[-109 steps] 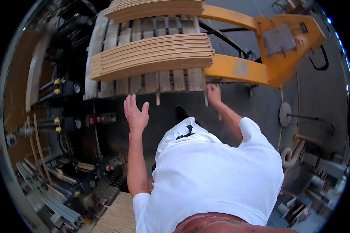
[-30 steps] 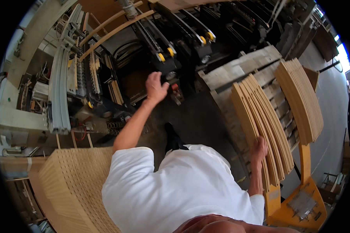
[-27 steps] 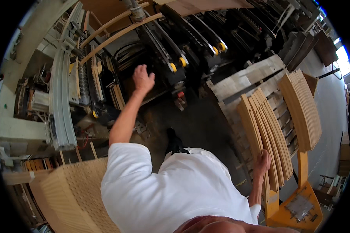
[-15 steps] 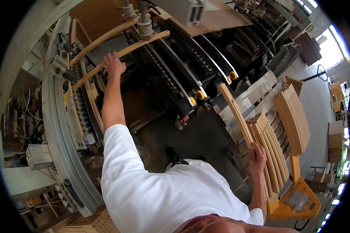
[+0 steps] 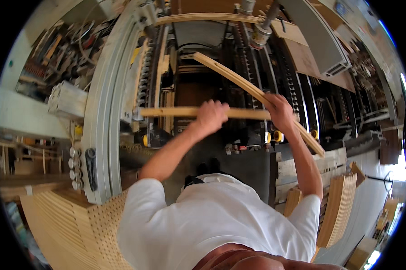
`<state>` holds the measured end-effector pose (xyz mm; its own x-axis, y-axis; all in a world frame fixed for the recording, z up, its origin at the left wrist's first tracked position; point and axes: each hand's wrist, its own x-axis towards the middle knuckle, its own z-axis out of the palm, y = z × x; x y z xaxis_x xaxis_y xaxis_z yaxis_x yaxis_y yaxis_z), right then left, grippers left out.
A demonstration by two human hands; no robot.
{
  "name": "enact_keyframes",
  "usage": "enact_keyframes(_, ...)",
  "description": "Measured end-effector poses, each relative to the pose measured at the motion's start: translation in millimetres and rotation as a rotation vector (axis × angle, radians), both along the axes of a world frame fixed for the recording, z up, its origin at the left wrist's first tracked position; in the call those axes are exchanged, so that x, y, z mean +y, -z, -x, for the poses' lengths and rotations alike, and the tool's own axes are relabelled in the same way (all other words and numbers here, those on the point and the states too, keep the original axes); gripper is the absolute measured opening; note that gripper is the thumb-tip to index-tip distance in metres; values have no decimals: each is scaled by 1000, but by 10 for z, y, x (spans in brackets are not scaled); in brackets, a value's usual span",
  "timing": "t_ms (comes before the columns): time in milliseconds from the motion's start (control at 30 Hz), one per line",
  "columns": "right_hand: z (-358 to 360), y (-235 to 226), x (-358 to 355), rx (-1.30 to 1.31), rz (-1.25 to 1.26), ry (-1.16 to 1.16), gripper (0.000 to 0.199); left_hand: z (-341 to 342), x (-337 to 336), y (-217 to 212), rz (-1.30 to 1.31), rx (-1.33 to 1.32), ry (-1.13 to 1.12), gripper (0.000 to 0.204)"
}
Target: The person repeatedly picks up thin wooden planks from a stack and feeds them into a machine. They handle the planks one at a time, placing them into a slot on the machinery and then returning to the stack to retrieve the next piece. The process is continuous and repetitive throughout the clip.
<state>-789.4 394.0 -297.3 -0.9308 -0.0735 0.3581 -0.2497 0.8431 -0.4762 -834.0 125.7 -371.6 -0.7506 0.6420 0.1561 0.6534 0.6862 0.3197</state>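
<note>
My left hand [image 5: 212, 118] is closed over a pale wooden slat [image 5: 167, 112] that lies crosswise at the near end of the machine's rails. Motion blurs this hand and slat somewhat. My right hand [image 5: 280, 110] grips a second wooden slat [image 5: 236, 81], which has a slot near its far end. That slat slants from far left to near right and passes above the right end of the first one. Farther off, another long wooden slat [image 5: 207, 17] spans the machine beside its upright cylinders [image 5: 260, 36].
Dark toothed rails [image 5: 245, 58] with yellow rollers [image 5: 278, 136] run away from me. A grey metal beam [image 5: 108, 108] stands along the left. Stacked wooden slats [image 5: 338, 209] sit on the right near a pallet [image 5: 308, 168]. Drilled wooden pieces [image 5: 106, 229] are piled at lower left.
The view has swung. My right hand has brought its slat from beside the right-hand stack over the machine. My left hand, open before, now holds the nearer slat, which has come toward me.
</note>
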Motion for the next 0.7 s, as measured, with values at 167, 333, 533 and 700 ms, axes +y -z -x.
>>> enact_keyframes(167,1443,472,-532,80,-88,-266,29,-1221,-187,-119,-42,-320,-72,27)
enact_keyframes(333,2472,959,-991,146,-169,-290,30,-1969,-523,-26,-28,-436,-376,30)
enact_keyframes(533,3206,1076,-828,216,-274,-123,17,-2709,-898,28,84,-538,-742,33)
enact_keyframes(700,3321,1028,-754,218,-293,-174,23,-3159,-932,12,70,-592,-938,31)
